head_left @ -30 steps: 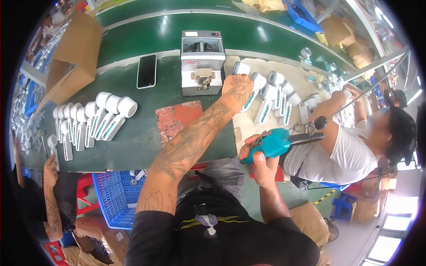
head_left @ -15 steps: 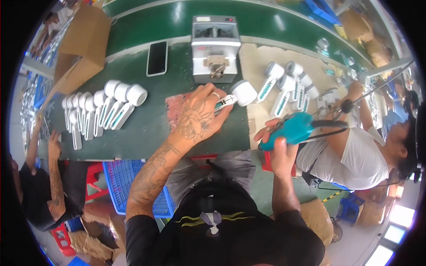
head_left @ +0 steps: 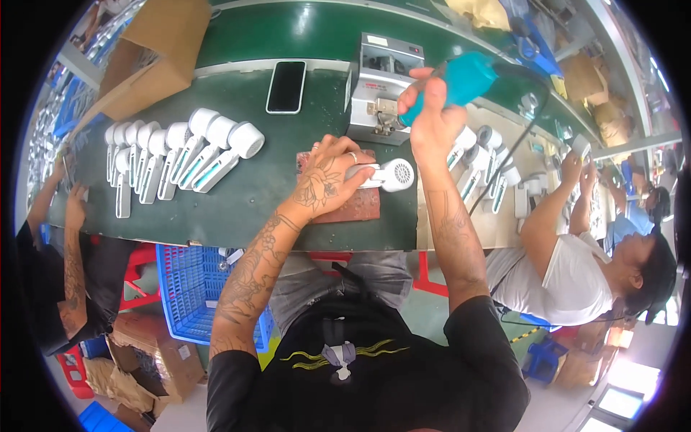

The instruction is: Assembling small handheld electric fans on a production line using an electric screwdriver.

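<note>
Seen from the head camera: left hand (head_left: 325, 181) clamped on the handle of a white fan (head_left: 385, 173), pinned flat on a reddish mat (head_left: 353, 205) on the green counter (head_left: 237, 194), round grille end pointing right. Right hand (head_left: 429, 119) closed around a teal driver (head_left: 461, 79), raised above the fan, tip slanting down toward the grey box (head_left: 381, 86) just behind the mat; black cord (head_left: 518, 144) trailing off right. Hands kept apart, each gripping its own thing, right one above and behind the left. Lying left of the mat, a fanned row of white fans (head_left: 180, 155), heads up and right, handles down and left, packed side against side. Black phone (head_left: 286, 86) flat, screen dark, behind that row and left of the grey box. Right of the driver hand, more fans (head_left: 482, 169) standing in a loose cluster on a pale stretch of counter. Cardboard box (head_left: 147, 54) at the upper left, open. Under the counter edge, a blue crate (head_left: 198, 288) beside the left forearm. At the far right, a co-worker in a white shirt (head_left: 568, 277) with arms up on the counter; at the far left, another person's forearm (head_left: 72, 266) hanging along the counter's edge.
</note>
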The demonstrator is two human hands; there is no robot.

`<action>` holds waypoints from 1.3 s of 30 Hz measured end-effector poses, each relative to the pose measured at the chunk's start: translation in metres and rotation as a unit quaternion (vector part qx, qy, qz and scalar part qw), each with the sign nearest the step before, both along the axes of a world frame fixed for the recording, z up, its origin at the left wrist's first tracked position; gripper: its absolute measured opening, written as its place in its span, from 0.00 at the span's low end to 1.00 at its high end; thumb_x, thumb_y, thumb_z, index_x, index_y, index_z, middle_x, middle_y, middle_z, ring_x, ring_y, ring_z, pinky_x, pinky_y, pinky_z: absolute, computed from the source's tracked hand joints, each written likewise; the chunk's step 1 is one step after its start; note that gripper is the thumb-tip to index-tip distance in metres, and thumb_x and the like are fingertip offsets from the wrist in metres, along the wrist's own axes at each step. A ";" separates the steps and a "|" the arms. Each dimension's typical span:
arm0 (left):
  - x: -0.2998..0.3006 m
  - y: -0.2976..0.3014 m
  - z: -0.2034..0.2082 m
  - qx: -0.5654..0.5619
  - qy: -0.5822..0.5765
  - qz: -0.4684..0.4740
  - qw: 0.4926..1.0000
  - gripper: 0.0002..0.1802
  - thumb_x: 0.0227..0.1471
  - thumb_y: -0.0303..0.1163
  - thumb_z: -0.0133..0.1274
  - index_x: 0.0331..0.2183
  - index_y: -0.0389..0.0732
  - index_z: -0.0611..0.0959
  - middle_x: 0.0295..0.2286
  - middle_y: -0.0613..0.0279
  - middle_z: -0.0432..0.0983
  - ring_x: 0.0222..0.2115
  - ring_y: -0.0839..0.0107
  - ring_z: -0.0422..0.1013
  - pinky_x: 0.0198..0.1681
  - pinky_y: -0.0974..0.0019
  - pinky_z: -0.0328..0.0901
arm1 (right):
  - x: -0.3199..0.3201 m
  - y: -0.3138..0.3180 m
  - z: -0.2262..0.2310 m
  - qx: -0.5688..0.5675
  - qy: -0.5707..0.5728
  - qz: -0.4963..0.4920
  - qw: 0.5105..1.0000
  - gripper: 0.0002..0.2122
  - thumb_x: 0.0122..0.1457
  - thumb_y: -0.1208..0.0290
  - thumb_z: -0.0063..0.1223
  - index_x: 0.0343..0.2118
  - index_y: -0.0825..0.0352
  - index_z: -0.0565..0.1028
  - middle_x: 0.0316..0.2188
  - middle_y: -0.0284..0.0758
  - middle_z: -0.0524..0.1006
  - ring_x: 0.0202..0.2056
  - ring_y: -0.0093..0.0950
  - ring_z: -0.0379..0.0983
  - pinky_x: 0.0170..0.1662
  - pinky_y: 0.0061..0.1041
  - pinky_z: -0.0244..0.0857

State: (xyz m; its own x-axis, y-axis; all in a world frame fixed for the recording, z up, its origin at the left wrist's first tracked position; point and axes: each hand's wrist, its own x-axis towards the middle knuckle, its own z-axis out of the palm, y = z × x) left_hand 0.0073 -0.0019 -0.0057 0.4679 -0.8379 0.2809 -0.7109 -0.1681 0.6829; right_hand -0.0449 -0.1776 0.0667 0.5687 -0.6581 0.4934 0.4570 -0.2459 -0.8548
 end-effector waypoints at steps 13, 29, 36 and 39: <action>0.002 -0.001 -0.003 0.000 -0.001 0.000 1.000 0.12 0.56 0.43 0.56 0.38 0.49 0.86 0.37 0.66 0.76 0.44 0.61 0.68 0.54 0.51 0.60 | 0.011 0.002 -0.014 -0.002 0.051 0.031 0.998 0.18 0.69 0.57 0.48 0.36 0.71 0.72 0.20 0.32 0.70 0.21 0.24 0.69 0.25 0.24 0.63; 0.000 -0.002 -0.002 -0.016 -0.010 0.011 1.000 0.13 0.55 0.43 0.57 0.38 0.47 0.87 0.37 0.66 0.77 0.44 0.62 0.68 0.52 0.53 0.61 | -0.027 0.026 -0.020 0.020 0.061 0.045 0.997 0.24 0.67 0.49 0.49 0.38 0.74 0.71 0.19 0.34 0.70 0.21 0.26 0.68 0.25 0.26 0.64; 0.000 -0.002 -0.002 -0.012 -0.012 0.010 1.000 0.13 0.55 0.43 0.57 0.37 0.45 0.86 0.36 0.65 0.77 0.43 0.61 0.68 0.53 0.52 0.61 | -0.027 0.025 -0.026 0.042 0.053 0.057 0.996 0.24 0.68 0.49 0.48 0.38 0.73 0.70 0.19 0.34 0.70 0.21 0.26 0.68 0.25 0.26 0.65; -0.001 -0.003 -0.002 -0.018 -0.013 0.015 1.000 0.13 0.55 0.43 0.57 0.37 0.45 0.86 0.36 0.65 0.76 0.43 0.61 0.68 0.53 0.52 0.61 | -0.028 0.026 -0.027 0.047 0.059 0.039 0.996 0.23 0.68 0.50 0.48 0.38 0.73 0.70 0.19 0.34 0.70 0.21 0.26 0.68 0.25 0.26 0.65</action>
